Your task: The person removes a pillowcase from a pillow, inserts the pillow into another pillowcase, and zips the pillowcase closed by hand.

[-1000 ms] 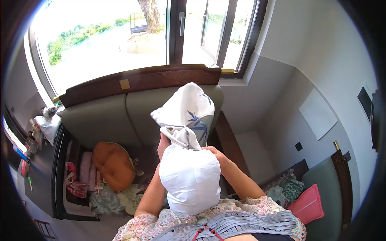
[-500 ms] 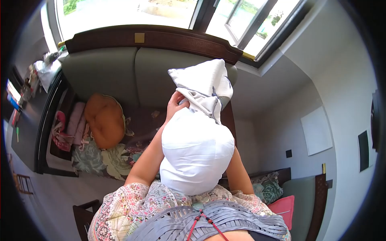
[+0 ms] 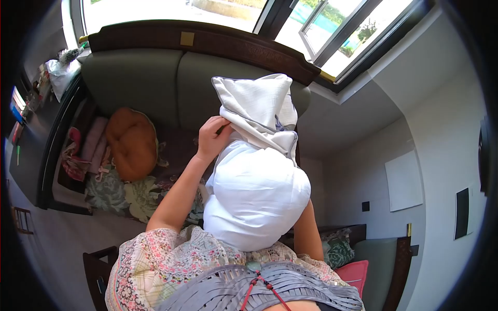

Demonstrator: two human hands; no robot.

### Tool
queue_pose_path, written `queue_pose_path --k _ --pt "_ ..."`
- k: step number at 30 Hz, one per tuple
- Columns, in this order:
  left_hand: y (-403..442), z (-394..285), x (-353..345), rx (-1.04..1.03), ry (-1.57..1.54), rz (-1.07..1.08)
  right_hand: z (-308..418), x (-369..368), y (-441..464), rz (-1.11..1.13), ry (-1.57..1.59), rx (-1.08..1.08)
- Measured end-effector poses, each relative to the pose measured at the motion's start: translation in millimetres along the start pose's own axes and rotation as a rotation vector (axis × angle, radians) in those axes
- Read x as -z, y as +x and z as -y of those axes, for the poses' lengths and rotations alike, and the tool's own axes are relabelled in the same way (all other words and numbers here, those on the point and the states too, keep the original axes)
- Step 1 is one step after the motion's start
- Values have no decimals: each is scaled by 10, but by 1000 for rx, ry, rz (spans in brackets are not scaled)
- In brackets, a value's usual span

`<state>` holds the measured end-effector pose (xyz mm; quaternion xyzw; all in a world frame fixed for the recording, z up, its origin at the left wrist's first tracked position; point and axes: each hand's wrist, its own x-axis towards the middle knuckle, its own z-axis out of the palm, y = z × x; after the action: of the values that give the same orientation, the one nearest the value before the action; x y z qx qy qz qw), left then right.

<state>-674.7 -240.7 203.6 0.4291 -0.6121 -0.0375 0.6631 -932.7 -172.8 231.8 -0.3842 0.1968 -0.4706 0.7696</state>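
Observation:
A plump white cushion insert [image 3: 257, 194] rests against my chest, its far end inside a light grey cushion cover [image 3: 257, 98] with grey piping and a dark blue leaf print. My left hand [image 3: 213, 136] pinches the left edge of the cover's opening, where the fabric is folded and bunched over the insert. My right hand is hidden behind the insert; only the right forearm [image 3: 308, 233] shows along its right side.
Beyond is a green padded sofa back [image 3: 129, 83] with a dark wooden rail [image 3: 228, 44] under windows. An orange round cushion [image 3: 132, 145] lies at left near a dark cabinet [image 3: 44, 140]. A pink cushion [image 3: 354, 273] sits at lower right.
My left hand has moved left and now grips the cover's edge. My right hand has gone out of sight behind the insert. The view has tilted down.

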Motion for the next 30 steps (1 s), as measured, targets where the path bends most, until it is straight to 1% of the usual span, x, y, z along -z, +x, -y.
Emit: queue_pose_path --k 2,3,4,5,6,7,8,10,11,12,14,15,16,17,18,19,20,21,22,23,24,25,26,28,30 --pt "-149 42 76 195 -322 91 26 34 -34 -48 -73 15" --pt "-221 46 132 251 -495 123 27 72 -53 -77 -128 26" --pt "-287 55 220 257 -490 121 -22 178 -56 -116 -190 35" --pt "-289 -44 356 491 -683 210 -45 292 -79 -160 -274 50" --pt "-313 -93 461 729 -875 294 -9 100 -57 -197 -389 71" --pt "-356 -59 554 706 -829 409 133 -129 -141 -200 -603 222" --pt "-375 -123 618 721 -809 506 189 -81 -153 -197 -603 214" --pt "-405 -408 699 878 -813 775 379 65 -208 -90 -157 -27" --pt "-347 -611 742 844 -701 872 364 27 -237 -71 -25 -16" --pt "-306 -663 766 724 -558 960 392 -25 -244 -78 -28 -11" --pt "-115 -726 776 442 -354 1020 490 -195 -222 -319 -359 -118" --pt "-66 -744 709 405 -463 894 507 -366 -173 -221 -530 -103" --pt "-17 -784 617 368 -570 770 487 -357 -127 -135 -710 -92" --pt "68 -886 558 681 -770 790 455 -383 -83 -145 -790 -47" --pt "144 -979 454 778 -910 734 409 -424 -38 -154 -874 -1" --pt "177 -1060 383 610 -711 751 348 -483 -7 -249 -944 93" --pt "203 -1138 339 438 -514 755 299 -541 2 -264 -947 106" --pt "218 -1259 348 373 -396 782 265 -596 8 -439 -1177 285" --pt "133 -1290 322 198 -61 769 263 -629 -5 -616 -1402 464" --pt "47 -1265 310 84 -3 695 263 -652 -61 -626 -1405 466" --pt "-38 -1226 340 -24 55 616 253 -677 -151 -710 -1369 524" --pt "-104 -1177 437 -36 26 627 249 -700 -220 -788 -1328 590" --pt "-160 -1123 561 -53 -1 644 260 -712 -312 -792 -1322 600" --pt "-318 -1117 776 -63 -215 777 282 -706 -586 -269 -1430 630" --pt "-270 -1390 916 94 -421 888 259 -708 -780 -232 -1425 656"
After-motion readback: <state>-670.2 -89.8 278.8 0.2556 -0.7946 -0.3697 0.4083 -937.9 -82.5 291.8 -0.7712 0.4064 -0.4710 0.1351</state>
